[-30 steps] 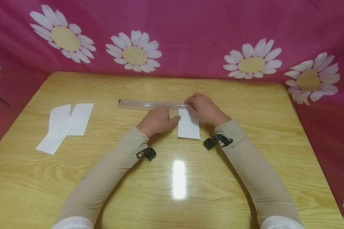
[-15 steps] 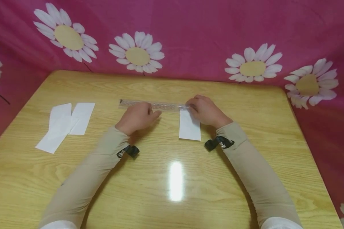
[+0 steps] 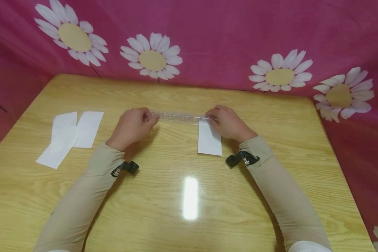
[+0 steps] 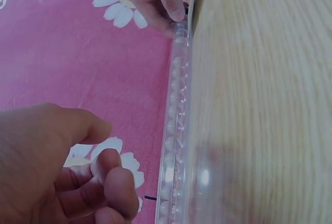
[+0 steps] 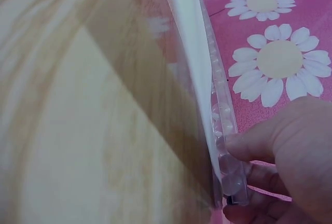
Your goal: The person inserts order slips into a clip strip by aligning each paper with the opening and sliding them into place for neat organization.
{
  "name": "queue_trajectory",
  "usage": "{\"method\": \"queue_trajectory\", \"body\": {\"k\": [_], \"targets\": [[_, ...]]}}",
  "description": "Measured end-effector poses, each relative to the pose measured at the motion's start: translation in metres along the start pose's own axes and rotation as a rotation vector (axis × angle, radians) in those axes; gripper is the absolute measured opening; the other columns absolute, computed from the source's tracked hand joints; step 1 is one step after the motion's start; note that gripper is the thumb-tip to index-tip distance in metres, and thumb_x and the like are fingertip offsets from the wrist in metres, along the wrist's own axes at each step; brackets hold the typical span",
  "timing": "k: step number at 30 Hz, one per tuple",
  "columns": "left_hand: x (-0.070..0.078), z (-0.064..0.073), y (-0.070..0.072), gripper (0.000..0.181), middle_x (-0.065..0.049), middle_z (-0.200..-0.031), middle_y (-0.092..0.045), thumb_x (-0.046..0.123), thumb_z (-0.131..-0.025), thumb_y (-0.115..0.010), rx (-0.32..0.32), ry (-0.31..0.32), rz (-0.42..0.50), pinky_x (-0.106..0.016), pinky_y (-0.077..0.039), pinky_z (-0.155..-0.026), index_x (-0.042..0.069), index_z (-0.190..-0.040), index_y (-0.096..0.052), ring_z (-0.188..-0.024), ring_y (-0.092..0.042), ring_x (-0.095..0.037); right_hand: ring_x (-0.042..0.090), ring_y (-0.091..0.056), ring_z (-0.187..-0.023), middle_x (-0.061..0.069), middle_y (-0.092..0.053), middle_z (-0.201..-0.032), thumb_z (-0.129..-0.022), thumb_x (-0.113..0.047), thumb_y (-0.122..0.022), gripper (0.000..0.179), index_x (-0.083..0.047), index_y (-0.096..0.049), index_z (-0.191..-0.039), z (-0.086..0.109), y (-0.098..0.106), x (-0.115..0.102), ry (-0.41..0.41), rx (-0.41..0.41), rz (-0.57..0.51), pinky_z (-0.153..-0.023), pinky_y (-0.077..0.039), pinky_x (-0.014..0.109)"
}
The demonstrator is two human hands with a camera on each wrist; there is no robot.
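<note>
A long, narrow clear plastic strip [image 3: 176, 116] with a row of rounded bumps lies sideways between the two hands. My right hand [image 3: 225, 120] pinches its right end; in the right wrist view the thumb [image 5: 249, 143] presses one side with fingers curled beneath. Just below that end, a white paper [image 3: 209, 141] extends toward me, its upper part hidden by the strip and hand. At the strip's left end is my left hand [image 3: 132, 126], overlapping it in the head view. The left wrist view shows its thumb [image 4: 91, 125] and loosely bent fingers apart, beside the strip.
Several overlapping white papers [image 3: 64, 133] lie on the left of the wooden table [image 3: 163, 199]. A pink cloth [image 3: 214, 42] with white daisies hangs behind the table's far edge. Both forearms wear black wrist straps [image 3: 244, 159].
My left hand has slid leftward along the strip, from beside the white paper to the strip's left end. My right hand stays on the right end.
</note>
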State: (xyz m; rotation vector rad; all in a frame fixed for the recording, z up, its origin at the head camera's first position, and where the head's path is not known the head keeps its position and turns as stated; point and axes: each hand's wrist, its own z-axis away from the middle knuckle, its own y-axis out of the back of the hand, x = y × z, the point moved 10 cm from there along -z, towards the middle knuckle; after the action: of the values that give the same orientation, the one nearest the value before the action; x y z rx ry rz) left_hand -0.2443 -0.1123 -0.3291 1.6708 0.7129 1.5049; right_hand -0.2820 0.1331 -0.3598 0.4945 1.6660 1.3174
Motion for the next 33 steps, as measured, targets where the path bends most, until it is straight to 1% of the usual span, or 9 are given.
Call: {"method": "queue_trajectory", "body": {"k": [7,11,14,17,21,25,28,31,33], "targets": [[-0.006,0.001,0.009,0.037,-0.002,-0.070,-0.050,0.041,-0.103,-0.057,-0.014,0.032,0.025,-0.033,-0.039,-0.068,0.008,-0.085,-0.060,-0.067,-0.051,-0.021,0.032,-0.063,-0.106,0.018,-0.069,-0.116,-0.104,-0.016,-0.056,0.033,0.001,-0.067,-0.130,0.000,0.000,-0.003,0.004,0.005,-0.002,-0.102,-0.050,0.048],[-0.012,0.003,0.017,0.036,-0.005,-0.077,-0.056,0.043,-0.103,-0.057,-0.014,0.041,0.030,-0.034,-0.040,-0.071,0.009,-0.090,-0.062,-0.074,-0.052,-0.022,0.033,-0.063,-0.108,0.019,-0.069,-0.117,-0.104,-0.016,-0.056,0.033,0.001,-0.067,-0.130,-0.001,0.000,-0.005,0.007,0.006,-0.003,-0.103,-0.050,0.049],[-0.014,0.002,0.026,0.034,-0.006,-0.081,-0.058,0.042,-0.102,-0.059,0.009,0.025,0.035,-0.034,-0.041,-0.071,0.010,-0.092,-0.063,-0.076,-0.052,-0.022,0.034,-0.063,-0.109,0.019,-0.069,-0.117,-0.104,-0.016,-0.056,0.033,0.002,-0.067,-0.130,0.000,-0.001,-0.004,0.001,0.005,0.000,-0.104,-0.050,0.049],[-0.014,0.002,0.035,0.033,-0.006,-0.081,-0.057,0.041,-0.102,-0.060,0.050,-0.001,0.022,-0.035,-0.039,-0.070,0.010,-0.093,-0.063,-0.075,-0.050,-0.023,0.034,-0.063,-0.108,0.020,-0.069,-0.116,-0.104,-0.015,-0.056,0.033,0.002,-0.067,-0.130,0.001,0.000,-0.004,-0.003,0.005,0.008,-0.103,-0.050,0.049],[-0.018,0.002,0.047,0.034,-0.007,-0.083,-0.059,0.043,-0.103,-0.058,0.098,-0.001,0.023,-0.036,-0.039,-0.070,0.010,-0.097,-0.063,-0.075,-0.051,-0.024,0.034,-0.064,-0.107,0.020,-0.069,-0.115,-0.104,-0.015,-0.056,0.033,0.002,-0.067,-0.129,0.001,0.000,-0.003,0.002,0.012,0.014,-0.102,-0.050,0.050],[-0.026,0.004,0.056,0.034,-0.008,-0.090,-0.063,0.045,-0.103,-0.056,0.131,0.028,0.057,-0.035,-0.041,-0.074,0.011,-0.105,-0.061,-0.081,-0.055,-0.024,0.034,-0.063,-0.106,0.019,-0.069,-0.114,-0.103,-0.015,-0.056,0.032,0.001,-0.068,-0.128,0.000,0.000,-0.001,0.002,0.011,0.016,-0.102,-0.050,0.049],[-0.031,0.004,0.061,0.035,-0.008,-0.095,-0.065,0.046,-0.103,-0.055,0.150,0.047,0.073,-0.035,-0.043,-0.075,0.013,-0.110,-0.060,-0.080,-0.058,-0.024,0.034,-0.063,-0.106,0.020,-0.069,-0.114,-0.103,-0.014,-0.056,0.032,0.002,-0.068,-0.129,0.000,0.000,0.000,0.002,0.010,0.015,-0.102,-0.050,0.050],[-0.038,0.004,0.066,0.038,-0.008,-0.101,-0.065,0.047,-0.103,-0.055,0.160,0.071,0.080,-0.034,-0.043,-0.074,0.012,-0.116,-0.058,-0.079,-0.057,-0.025,0.034,-0.063,-0.106,0.019,-0.069,-0.115,-0.103,-0.014,-0.056,0.032,0.002,-0.067,-0.129,-0.001,0.000,-0.001,0.002,0.008,0.012,-0.103,-0.050,0.049],[-0.043,0.004,0.068,0.041,-0.009,-0.107,-0.065,0.048,-0.103,-0.055,0.155,0.093,0.096,-0.034,-0.043,-0.075,0.011,-0.121,-0.056,-0.082,-0.057,-0.025,0.034,-0.063,-0.106,0.019,-0.069,-0.115,-0.103,-0.014,-0.057,0.032,0.002,-0.067,-0.129,-0.001,0.001,-0.002,0.000,0.006,0.008,-0.102,-0.050,0.049]]}}
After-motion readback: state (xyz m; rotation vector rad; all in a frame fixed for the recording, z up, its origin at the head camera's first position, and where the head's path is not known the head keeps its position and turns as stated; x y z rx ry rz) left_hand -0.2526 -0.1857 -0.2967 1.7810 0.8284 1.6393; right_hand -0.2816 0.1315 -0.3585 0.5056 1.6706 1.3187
